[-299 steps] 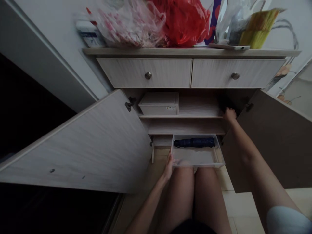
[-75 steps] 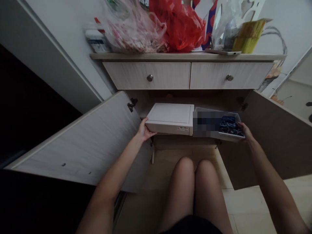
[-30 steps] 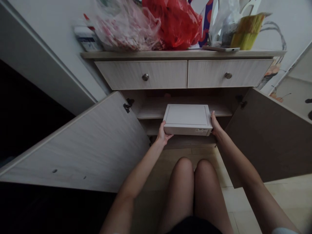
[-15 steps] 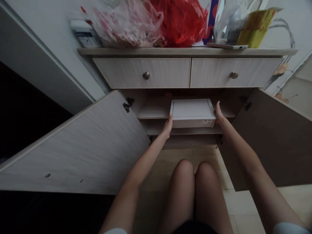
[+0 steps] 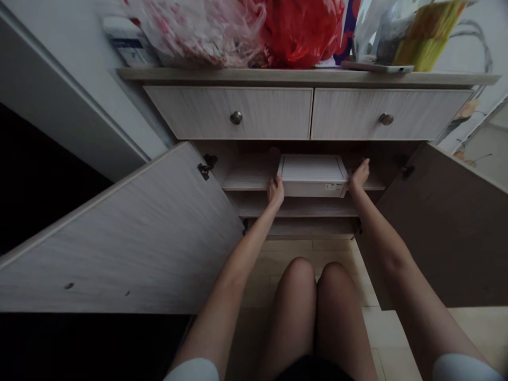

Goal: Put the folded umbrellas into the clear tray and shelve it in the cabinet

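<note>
A white lidded box [image 5: 313, 168] with a small label on its front face lies on the upper shelf of the open cabinet, its front by the shelf's edge. My left hand [image 5: 276, 190] grips the box's left front corner, fingers bent around it. Against the right side rests my right hand [image 5: 359, 175], its fingers partly curled and pointing up and away from the box. Both arms reach forward between the two doors. What lies under the box is hidden.
The left door [image 5: 130, 238] and right door [image 5: 440, 227] stand swung outward. Two closed drawers [image 5: 234, 106] sit above the shelves. On the cabinet top are a red plastic bag [image 5: 304, 34], a clear bag [image 5: 206, 34], a white bottle [image 5: 129, 42] and a yellow packet [image 5: 431, 37].
The box has moved a little deeper onto the shelf, with both hands following. My right hand has turned, its fingers now tipped to the right. The view has shifted slightly.
</note>
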`<state>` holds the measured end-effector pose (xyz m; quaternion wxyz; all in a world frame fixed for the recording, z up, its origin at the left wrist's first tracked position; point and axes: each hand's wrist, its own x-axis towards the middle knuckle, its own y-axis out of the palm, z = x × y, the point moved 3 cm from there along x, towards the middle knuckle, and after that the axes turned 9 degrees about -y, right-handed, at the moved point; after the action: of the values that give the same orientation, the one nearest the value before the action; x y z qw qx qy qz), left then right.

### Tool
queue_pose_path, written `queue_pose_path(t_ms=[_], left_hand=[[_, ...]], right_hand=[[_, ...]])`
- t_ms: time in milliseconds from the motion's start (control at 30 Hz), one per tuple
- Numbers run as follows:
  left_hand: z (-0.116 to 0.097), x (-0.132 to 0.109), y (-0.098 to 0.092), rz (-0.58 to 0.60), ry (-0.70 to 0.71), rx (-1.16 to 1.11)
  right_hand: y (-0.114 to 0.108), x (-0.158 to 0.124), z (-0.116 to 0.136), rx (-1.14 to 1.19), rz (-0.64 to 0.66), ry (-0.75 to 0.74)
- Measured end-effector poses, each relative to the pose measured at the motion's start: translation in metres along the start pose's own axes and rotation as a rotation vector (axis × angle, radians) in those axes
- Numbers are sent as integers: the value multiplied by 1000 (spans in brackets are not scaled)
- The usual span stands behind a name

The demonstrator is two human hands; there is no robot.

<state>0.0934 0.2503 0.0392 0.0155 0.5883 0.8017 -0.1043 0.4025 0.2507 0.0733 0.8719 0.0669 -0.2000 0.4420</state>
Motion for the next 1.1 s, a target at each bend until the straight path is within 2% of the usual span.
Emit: queue_pose_path(t_ms=[67, 100, 200, 267, 300, 500, 700, 933, 1100], left_hand=[[7, -18, -1, 3, 236, 139], [12, -28, 1, 46, 333, 222], [29, -49, 15, 217, 482, 437], [34, -50, 24, 241, 529, 514], [34, -47, 27, 228, 550, 539], [33, -25, 35, 121, 662, 734], [26, -12, 47, -59, 783, 1002], [11, 14, 55, -72, 839, 1074], [1, 34, 63, -65, 821, 1099]], right_hand=[[-9, -34, 3, -213, -81, -240], [-8, -55, 3, -331, -30, -372], [5, -115, -10, -661, 318, -600], [15, -135, -21, -805, 449, -636], [19, -138, -26, -852, 468, -635], [33, -114, -41, -993, 382, -668], [45, -96, -44, -1132, 356, -744], [63, -68, -44, -1149, 368, -755], [76, -49, -47, -1160, 396, -714]])
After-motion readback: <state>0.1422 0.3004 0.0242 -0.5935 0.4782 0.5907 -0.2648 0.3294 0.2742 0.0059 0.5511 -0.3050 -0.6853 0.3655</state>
